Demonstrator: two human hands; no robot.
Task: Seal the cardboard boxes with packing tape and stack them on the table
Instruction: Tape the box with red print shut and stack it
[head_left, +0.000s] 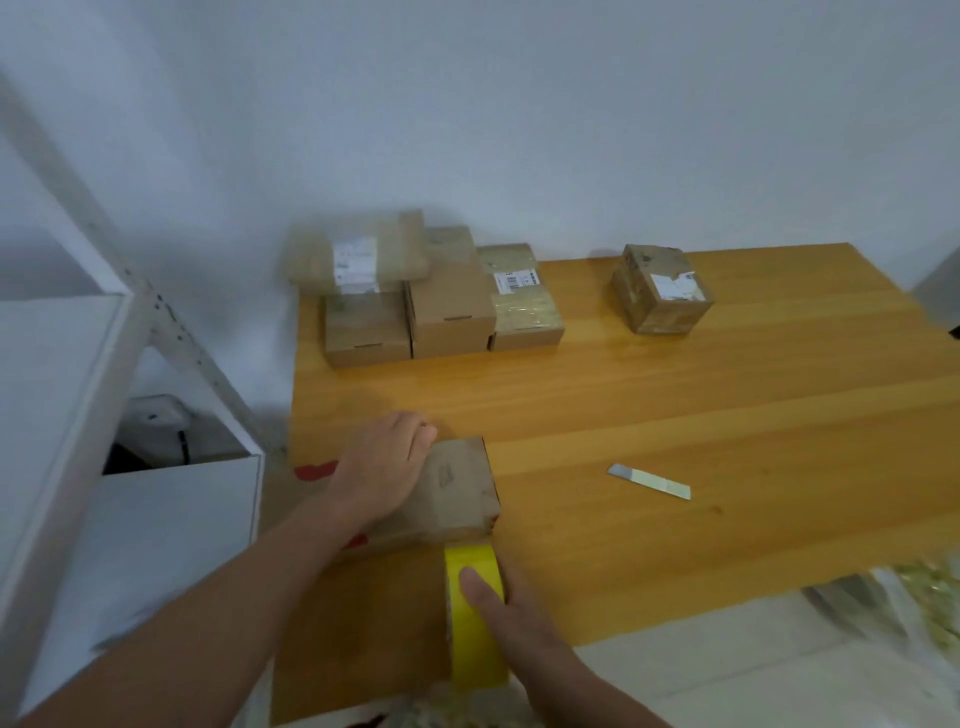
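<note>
My left hand (382, 467) lies flat on top of the box (462, 488), fingers straight and pressing it down. My right hand (524, 629) is wrapped around the yellow roll (478, 660), thumb on its face. The roll meets the box's near side at 6 o'clock. I cannot tell whether the tape end has already stuck there.

The box sits at the counter's (701, 415) 7 o'clock corner, close to both the left and near edges. My main worry is that a pull on the roll toward 6 o'clock drags the box with it, since only my flat palm resists. If the palm slips, the box could slide off the near edge, or the tape could go on skewed and creased.

A bare blade (649, 481) lies loose at 3 o'clock from the box, apart from it. Reaching for it blind with a sticky strip trailing risks a cut or a tangle.

For room, 9 o'clock is shut in by the white shelf (156, 519) just beside the counter. The stack (415, 312) stands at 11 o'clock against the wall, and a lone box (660, 291) at 1 o'clock. Between 12 and 3 o'clock the counter gives me open wood, so I would shift the box that way before pulling.
</note>
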